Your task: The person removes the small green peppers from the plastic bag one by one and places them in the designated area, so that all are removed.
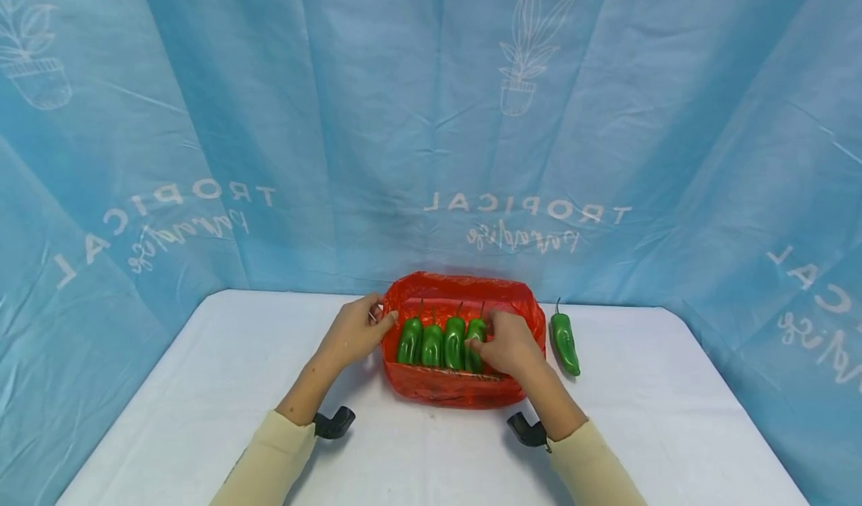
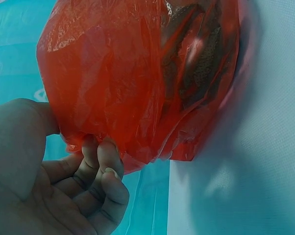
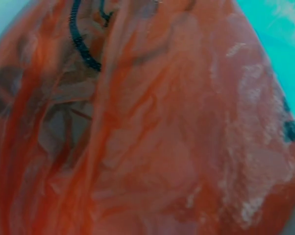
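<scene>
A red plastic bag (image 1: 453, 390) stands open in the middle of the table, its mouth spread wide. Inside it several green chili peppers (image 1: 432, 345) lie side by side, stems pointing away from me. My left hand (image 1: 357, 330) grips the bag's left rim; the left wrist view has its thumb and curled fingers on the red plastic (image 2: 108, 88). Reaching into the bag, my right hand (image 1: 509, 343) pinches the rightmost chili pepper (image 1: 475, 334) between thumb and fingers. In the right wrist view the bag's side (image 3: 186, 137) hides that hand.
One more green chili pepper (image 1: 564, 343) lies on the white table (image 1: 431, 461), just right of the bag. A blue printed curtain (image 1: 377, 132) hangs behind the table and along both sides. Something dark and textured (image 2: 201, 63) shows through the plastic.
</scene>
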Tool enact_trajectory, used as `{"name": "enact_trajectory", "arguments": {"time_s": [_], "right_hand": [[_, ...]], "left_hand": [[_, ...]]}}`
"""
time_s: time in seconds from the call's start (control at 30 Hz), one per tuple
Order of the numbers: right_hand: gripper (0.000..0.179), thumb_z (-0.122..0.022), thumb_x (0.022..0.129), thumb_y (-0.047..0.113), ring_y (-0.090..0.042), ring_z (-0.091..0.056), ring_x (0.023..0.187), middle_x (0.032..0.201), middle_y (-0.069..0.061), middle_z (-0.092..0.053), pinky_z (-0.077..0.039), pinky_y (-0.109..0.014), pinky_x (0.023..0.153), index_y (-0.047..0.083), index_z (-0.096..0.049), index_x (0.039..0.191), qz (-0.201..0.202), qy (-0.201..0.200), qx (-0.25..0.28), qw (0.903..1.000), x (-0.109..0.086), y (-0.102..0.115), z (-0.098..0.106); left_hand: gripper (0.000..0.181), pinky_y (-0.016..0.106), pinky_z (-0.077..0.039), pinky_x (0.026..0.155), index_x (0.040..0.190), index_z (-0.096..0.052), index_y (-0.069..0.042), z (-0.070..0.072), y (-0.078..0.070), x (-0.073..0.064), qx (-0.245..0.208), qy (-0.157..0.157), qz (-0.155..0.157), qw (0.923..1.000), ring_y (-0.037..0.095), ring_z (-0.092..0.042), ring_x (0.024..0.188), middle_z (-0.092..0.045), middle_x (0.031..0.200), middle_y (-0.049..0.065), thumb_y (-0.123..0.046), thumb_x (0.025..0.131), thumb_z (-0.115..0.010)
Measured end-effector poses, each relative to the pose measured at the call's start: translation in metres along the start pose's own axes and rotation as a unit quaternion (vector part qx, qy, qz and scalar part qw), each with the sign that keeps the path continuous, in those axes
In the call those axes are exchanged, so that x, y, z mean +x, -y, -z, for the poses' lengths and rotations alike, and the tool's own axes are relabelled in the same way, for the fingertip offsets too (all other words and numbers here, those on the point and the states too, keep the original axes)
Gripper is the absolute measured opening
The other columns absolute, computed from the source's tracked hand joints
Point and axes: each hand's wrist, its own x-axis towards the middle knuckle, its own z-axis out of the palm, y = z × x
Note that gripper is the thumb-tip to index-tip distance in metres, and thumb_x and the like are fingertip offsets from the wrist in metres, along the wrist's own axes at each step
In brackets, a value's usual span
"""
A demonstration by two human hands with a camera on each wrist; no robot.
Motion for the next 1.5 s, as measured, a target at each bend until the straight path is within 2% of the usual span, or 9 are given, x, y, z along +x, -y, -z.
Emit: {"name": "enact_trajectory", "arguments": {"time_s": [0.13,0.27,0.6,0.93,1.2,1.5], "right_hand": [[0.061,-0.089,0.087,0.03,-0.03,-0.066,0.098,0.108,-0.014,-0.07,-0.06,-0.048,0.085,-0.004,-0.064,0.131,-0.001,0.02,-0.017,0.9997,0.002,-0.003,-0.006],[0.077,-0.09,0.086,0.036,-0.033,-0.066,0.114,0.125,-0.017,-0.069,-0.057,-0.053,0.098,-0.003,-0.056,0.144,0.008,0.033,-0.034,0.9988,0.004,-0.009,-0.013],[0.08,-0.089,0.086,0.029,-0.037,-0.063,0.124,0.137,-0.021,-0.064,-0.053,-0.055,0.105,-0.001,-0.051,0.149,0.003,0.027,-0.036,0.999,0.01,-0.013,-0.018],[0.076,-0.094,0.081,0.026,-0.035,-0.065,0.116,0.132,-0.02,-0.067,-0.056,-0.055,0.099,0.003,-0.056,0.142,-0.016,0.038,-0.03,0.9987,0.009,-0.013,-0.015],[0.063,-0.09,0.086,0.021,-0.03,-0.065,0.103,0.12,-0.018,-0.07,-0.058,-0.052,0.094,0.003,-0.06,0.139,-0.017,0.029,-0.019,0.9993,0.01,-0.014,-0.012],[0.06,-0.089,0.086,0.018,-0.029,-0.065,0.101,0.117,-0.017,-0.07,-0.058,-0.052,0.093,0.002,-0.061,0.137,-0.01,0.03,-0.019,0.9993,0.011,-0.017,-0.014]], "left_hand": [[0.033,0.031,-0.046,0.057,0.121,-0.066,-0.001,0.0,0.0,0.0,-0.003,0.001,0.001,1.0,0.017,-0.054,0.067,-0.059,0.082,0.003,-0.027,0.101,-0.069],[0.033,0.031,-0.047,0.058,0.122,-0.066,-0.002,-0.001,-0.001,-0.001,-0.003,0.003,0.001,1.0,0.017,-0.054,0.067,-0.06,0.082,0.003,-0.027,0.101,-0.069],[0.033,0.032,-0.046,0.061,0.122,-0.067,-0.001,0.0,0.0,0.0,0.002,-0.002,-0.008,1.0,0.017,-0.054,0.069,-0.06,0.081,0.003,-0.026,0.1,-0.069],[0.034,0.033,-0.046,0.061,0.123,-0.067,0.0,-0.001,0.0,-0.001,-0.001,-0.003,-0.007,1.0,0.016,-0.053,0.068,-0.059,0.08,0.003,-0.024,0.1,-0.07],[0.032,0.033,-0.047,0.059,0.122,-0.066,-0.001,0.0,0.0,0.001,-0.001,-0.001,-0.006,1.0,0.017,-0.054,0.068,-0.06,0.082,0.003,-0.025,0.101,-0.07],[0.031,0.032,-0.046,0.058,0.121,-0.067,-0.001,0.0,0.001,0.001,0.001,-0.003,-0.004,1.0,0.017,-0.053,0.067,-0.06,0.081,0.003,-0.025,0.1,-0.07]]}}
